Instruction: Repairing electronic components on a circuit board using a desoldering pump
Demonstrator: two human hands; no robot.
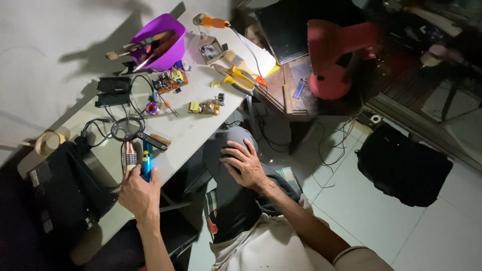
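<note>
Left hand [139, 193] gripping blue-handled tool [146, 164] at table [191, 133] edge; right hand [243, 163] open, resting on knee [228, 145]. Circuit boards [170, 80] untouched, work barely started.

A slim blue tool [146, 164] with a shiny metal tip stands nearly upright at the near edge of the white table [191, 131], its lower end gripped. Just to its left, touching it, lies a small red-and-white striped item [130, 159].
</note>
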